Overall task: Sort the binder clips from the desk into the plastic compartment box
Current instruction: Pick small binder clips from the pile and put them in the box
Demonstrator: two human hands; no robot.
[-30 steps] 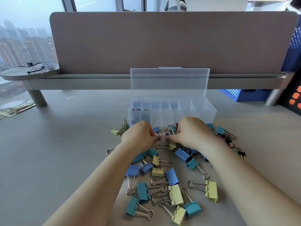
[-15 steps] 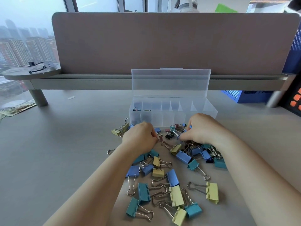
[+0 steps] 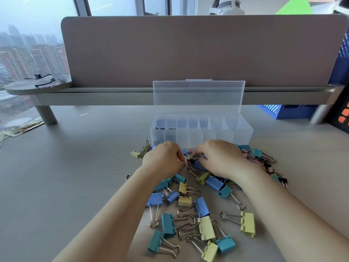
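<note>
**Both grips among the clips**

Down among binder clips [image 3: 202, 206] on the counter [image 3: 75, 167] with left grip [image 3: 164, 159] and right grip [image 3: 221, 157], just on the near side of the open compartment box [image 3: 243, 133]. Curled together over a small black clip [image 3: 191, 161]; cannot tell whether pinching or only touching.

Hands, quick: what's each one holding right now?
Left hand: fingers curled at the small clips, grip cannot be told.
Right hand: curled over the same clips, grip cannot be told.
</note>
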